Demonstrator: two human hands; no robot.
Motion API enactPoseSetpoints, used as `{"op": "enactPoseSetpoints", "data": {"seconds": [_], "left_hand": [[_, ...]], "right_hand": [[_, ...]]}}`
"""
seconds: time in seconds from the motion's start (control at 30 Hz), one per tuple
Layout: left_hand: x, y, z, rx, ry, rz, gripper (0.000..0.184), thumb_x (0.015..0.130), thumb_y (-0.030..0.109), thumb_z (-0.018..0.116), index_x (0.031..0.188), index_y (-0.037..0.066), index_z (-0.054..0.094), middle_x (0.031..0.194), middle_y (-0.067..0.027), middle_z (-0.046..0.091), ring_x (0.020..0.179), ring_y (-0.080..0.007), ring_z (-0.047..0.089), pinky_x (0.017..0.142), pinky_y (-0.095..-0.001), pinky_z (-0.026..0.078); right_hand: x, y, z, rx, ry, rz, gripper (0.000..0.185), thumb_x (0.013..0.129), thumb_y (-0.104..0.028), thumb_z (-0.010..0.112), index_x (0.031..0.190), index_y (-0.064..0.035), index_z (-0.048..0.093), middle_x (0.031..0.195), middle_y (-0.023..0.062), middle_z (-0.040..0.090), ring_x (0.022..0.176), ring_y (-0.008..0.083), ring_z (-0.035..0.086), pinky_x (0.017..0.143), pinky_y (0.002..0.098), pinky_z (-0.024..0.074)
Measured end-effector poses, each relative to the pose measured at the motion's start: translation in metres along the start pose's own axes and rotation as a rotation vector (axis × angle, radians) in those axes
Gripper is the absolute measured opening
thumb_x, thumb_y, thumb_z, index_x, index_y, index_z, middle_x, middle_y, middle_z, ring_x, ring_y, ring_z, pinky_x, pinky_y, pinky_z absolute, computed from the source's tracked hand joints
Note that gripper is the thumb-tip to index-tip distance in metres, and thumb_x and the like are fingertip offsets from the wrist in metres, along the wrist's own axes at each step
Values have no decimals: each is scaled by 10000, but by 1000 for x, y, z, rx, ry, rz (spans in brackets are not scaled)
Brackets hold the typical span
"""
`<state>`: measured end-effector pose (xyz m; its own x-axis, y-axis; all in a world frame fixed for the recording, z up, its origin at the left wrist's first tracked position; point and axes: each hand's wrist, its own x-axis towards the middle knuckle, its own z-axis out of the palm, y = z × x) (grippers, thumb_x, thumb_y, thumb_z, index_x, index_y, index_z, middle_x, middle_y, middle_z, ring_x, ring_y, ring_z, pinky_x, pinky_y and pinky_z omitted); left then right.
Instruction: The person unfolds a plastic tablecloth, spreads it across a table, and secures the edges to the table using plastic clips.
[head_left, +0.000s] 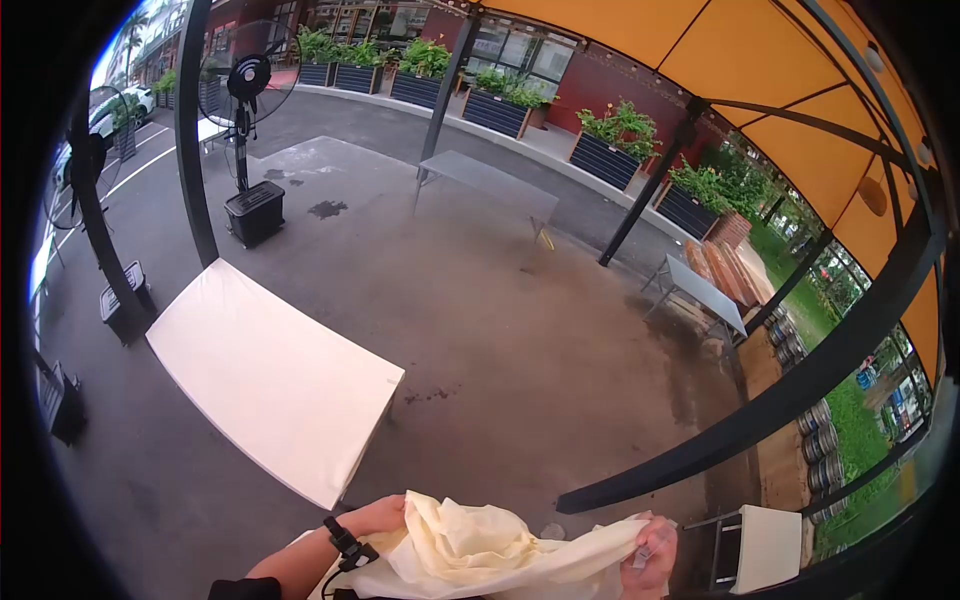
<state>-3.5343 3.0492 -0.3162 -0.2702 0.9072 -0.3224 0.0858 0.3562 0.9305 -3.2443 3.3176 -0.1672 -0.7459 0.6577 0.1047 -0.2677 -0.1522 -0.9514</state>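
Pale cloth gathered in both hands beneath an orange canopy.
The left hand and right hand each grasp an edge of the cloth, which hangs in loose folds low in front of the person, near the close corner of a white-covered counter; that covering lies mostly smooth over the top. Around them spreads dark paved ground, stained in patches, with a long grey counter across it and a smaller grey counter to the right, between dark posts. A standing fan rises from a black base, and leafy planters line the far building.
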Motion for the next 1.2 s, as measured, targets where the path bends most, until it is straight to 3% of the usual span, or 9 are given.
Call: {"op": "enactPoseSetpoints", "data": {"seconds": [0.1,0.17,0.2,0.23,0.47,0.63,0.67,0.9,1.2], "left_hand": [[103,42,-38,124,-177,109,385,958,258,479,1268,36,532,1211,-159,619,1104,-261,586,950,-363,444],[168,78,-62,68,-246,129,397,953,257,477,1277,32,524,1206,-165,621,1102,-268,589,951,-368,444],[206,83,-72,13,-272,172,404,957,266,471,1278,26,522,1220,-171,611,1109,-270,586,956,-366,441],[241,87,-78,-52,-299,213,412,961,275,465,1279,19,519,1233,-177,602,1116,-272,583,961,-365,438],[399,109,-169,204,-96,158,476,962,334,476,1299,-1,457,1254,-227,563,1149,-338,556,960,-382,440],[429,124,-254,-147,132,200,521,965,342,520,1367,40,385,1408,-160,422,1332,-285,385,1093,-411,318],[431,139,-272,-268,91,201,543,983,366,491,1406,56,348,1457,-145,361,1374,-256,318,1123,-415,263],[560,161,-352,-228,-568,255,663,979,369,516,1462,42,200,1444,-212,355,1260,-253,479,1053,-358,366],[798,303,-540,-58,285,629,756,872,352,659,1379,-42,260,1377,-244,368,1291,-350,380,1062,-421,343]], "right_hand": [[43,-49,-45,-545,153,-499,104,799,-95,575,839,-17,519,871,94,553,766,193,553,688,303,480],[86,-88,-64,-146,178,-239,138,846,-79,568,982,-68,584,848,-14,556,696,36,517,579,163,434],[104,-99,-75,-106,498,-297,174,848,-43,554,1021,-44,578,895,35,570,774,104,562,676,234,515],[119,-102,-130,-988,479,-639,201,837,-6,583,1036,-12,554,968,107,578,870,195,593,789,326,552],[458,-149,-54,-930,546,-1192,255,845,-235,660,966,-17,607,861,70,597,792,203,579,698,323,493],[720,-106,5,-368,-147,-450,217,911,-137,542,1075,-6,599,982,44,585,897,108,546,782,264,450],[752,-79,72,-370,168,-530,123,904,-142,559,941,-35,607,861,-7,569,765,74,510,672,231,408],[979,-16,189,-480,-241,-502,158,926,-132,542,783,-75,576,709,-51,541,599,12,452,525,175,319],[1199,-39,216,68,77,-504,194,880,-205,595,970,-42,648,892,63,657,813,169,624,723,315,507]]}}
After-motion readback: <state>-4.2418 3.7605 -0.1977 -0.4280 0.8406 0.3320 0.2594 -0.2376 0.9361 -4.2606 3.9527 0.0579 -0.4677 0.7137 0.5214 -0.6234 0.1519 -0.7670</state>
